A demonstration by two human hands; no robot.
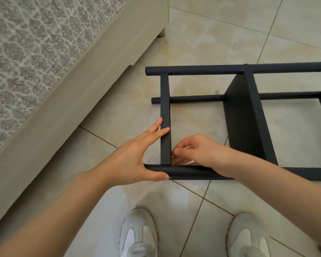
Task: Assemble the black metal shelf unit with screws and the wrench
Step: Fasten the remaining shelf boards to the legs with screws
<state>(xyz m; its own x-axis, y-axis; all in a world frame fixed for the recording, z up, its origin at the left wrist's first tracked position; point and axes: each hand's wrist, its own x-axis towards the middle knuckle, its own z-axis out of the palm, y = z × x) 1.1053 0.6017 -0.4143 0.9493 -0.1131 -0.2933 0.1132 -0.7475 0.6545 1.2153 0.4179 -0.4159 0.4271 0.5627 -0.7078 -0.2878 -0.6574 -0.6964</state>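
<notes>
On the beige tiled floor point(202, 43), the black metal shelf unit point(246, 115) lies on its side, the left hand point(135, 154) bracing its left end crossbar point(165, 101) with straight fingers and the right hand point(198, 153) curled at the near corner joint, contents indiscernible; the step is probably fastening this joint, which next calls for screw-to-hole alignment.

Left hand point(135, 160) splayed, right hand point(195, 151) curled.

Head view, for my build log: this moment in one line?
left hand: braces crossbar, near tube | right hand: curled at their joint
</notes>
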